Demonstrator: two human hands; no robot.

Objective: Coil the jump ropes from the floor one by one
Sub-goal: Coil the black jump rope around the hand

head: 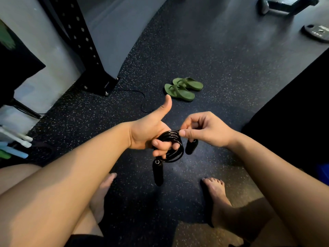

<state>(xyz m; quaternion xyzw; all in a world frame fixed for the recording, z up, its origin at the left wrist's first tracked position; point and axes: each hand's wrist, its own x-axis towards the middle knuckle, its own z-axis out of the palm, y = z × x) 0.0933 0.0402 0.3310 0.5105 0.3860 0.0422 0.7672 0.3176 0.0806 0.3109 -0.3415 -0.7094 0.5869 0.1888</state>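
Above the speckled rubber floor (pixel 222 77), between the person's knees, the black jump rope (pixel 180 147) was bunched into a tight bundle of several loops, held in the air. Left hand (pixel 146 132) gripped the bundle, fingers curled through and round the loops, thumb stuck straight up and touching nothing. Right hand (pixel 206 131) pinched the strand at the top of the bundle between thumb and forefinger, with the other fingers curled under. One handle (pixel 158 172) dangled below the left hand. Second handle (pixel 191 146) hung just under the right hand, beside the loops; couldn't tell whether the curled right fingers touched it.

Step, as judged: tail end of coiling this rope. Nearly all the slack looked taken up, with only the short run to the second handle left loose. Next move probably called for laying or tucking that last bit across the loops, with a firm left grip so the springy loops wouldn't pop open.

Thin black cord (pixel 142 98) lay on the floor farther off, near the rack base (pixel 105 86). Possibly another rope, not sure, and no handles were visible on it. Green flip-flops (pixel 183 89) sat just beside it. Bare feet (pixel 216 198) were planted below the hands.
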